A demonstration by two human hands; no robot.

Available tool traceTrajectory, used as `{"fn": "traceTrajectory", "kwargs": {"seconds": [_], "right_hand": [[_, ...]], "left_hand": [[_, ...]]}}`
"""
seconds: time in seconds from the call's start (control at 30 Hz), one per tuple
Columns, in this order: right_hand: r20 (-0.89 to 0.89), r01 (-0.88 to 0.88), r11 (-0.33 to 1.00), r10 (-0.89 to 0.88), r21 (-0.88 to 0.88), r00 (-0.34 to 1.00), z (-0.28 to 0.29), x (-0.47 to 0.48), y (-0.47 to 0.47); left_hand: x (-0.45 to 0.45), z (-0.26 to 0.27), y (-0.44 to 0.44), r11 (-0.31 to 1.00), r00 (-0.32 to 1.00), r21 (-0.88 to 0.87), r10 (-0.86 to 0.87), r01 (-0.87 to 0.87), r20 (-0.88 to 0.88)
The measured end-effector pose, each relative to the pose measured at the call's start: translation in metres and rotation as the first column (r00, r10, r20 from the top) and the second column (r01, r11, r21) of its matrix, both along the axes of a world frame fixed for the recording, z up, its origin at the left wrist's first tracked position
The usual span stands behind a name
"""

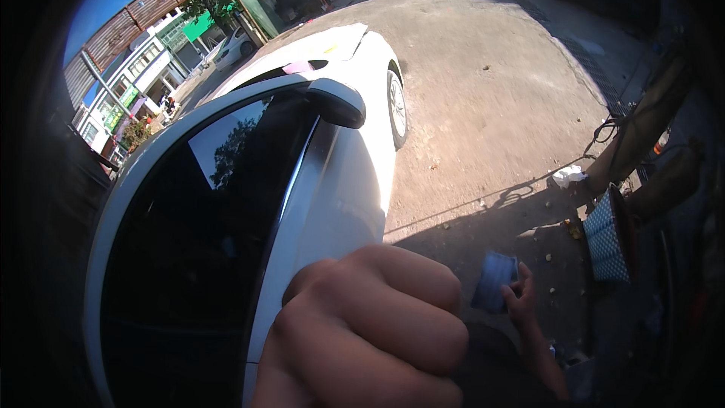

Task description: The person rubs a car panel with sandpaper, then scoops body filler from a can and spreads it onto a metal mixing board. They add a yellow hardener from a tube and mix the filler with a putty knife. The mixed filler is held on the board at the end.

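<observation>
My left hand (374, 328), large and close to the camera, is curled into a fist in front of the white car's side (317, 221); whether anything is inside the fist is hidden. At the lower right, my right hand (521, 294) holds a blurred bluish flat object (494, 282) between thumb and fingers, over shaded ground. The white car fills the left, with its dark side window (198, 238), its door mirror (338, 103) and a front wheel (397, 107) in view. A pink item (298, 67) lies near the base of the windscreen.
A blue-and-white patterned bag (607, 238) stands at the right, near crumpled white plastic (569, 175) and a thick post (640, 130) with cables. A drain grate (595, 68) crosses the concrete. Another white car (233, 48) and buildings are beyond.
</observation>
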State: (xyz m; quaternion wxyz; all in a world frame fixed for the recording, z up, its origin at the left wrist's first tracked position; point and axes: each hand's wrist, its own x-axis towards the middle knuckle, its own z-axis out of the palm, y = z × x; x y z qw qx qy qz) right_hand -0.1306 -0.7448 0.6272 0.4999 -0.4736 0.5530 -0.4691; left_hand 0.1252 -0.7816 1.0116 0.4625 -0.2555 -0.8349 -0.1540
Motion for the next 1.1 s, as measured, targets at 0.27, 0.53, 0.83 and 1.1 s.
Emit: {"fn": "traceTrajectory", "kwargs": {"seconds": [0.27,0.53,0.83,1.1], "right_hand": [[0.019,-0.018,1.000,0.018,0.002,1.000,0.001,-0.002,0.003],[0.022,-0.018,1.000,0.018,0.021,1.000,0.008,-0.001,0.005],[-0.109,-0.016,0.999,0.012,-0.035,0.994,0.005,-0.005,0.003],[-0.583,-0.376,0.910,0.213,-0.173,0.784,0.022,-0.011,0.001]], "left_hand": [[-0.002,0.000,-0.003,0.998,0.998,0.025,-0.055,0.055,-0.022],[0.000,-0.015,0.016,0.947,0.984,0.283,0.170,-0.148,-0.055],[0.012,-0.172,-0.042,0.160,0.584,0.581,0.443,-0.798,0.680],[-0.028,-0.312,-0.029,0.091,0.428,0.418,0.216,-0.904,0.878]]}}
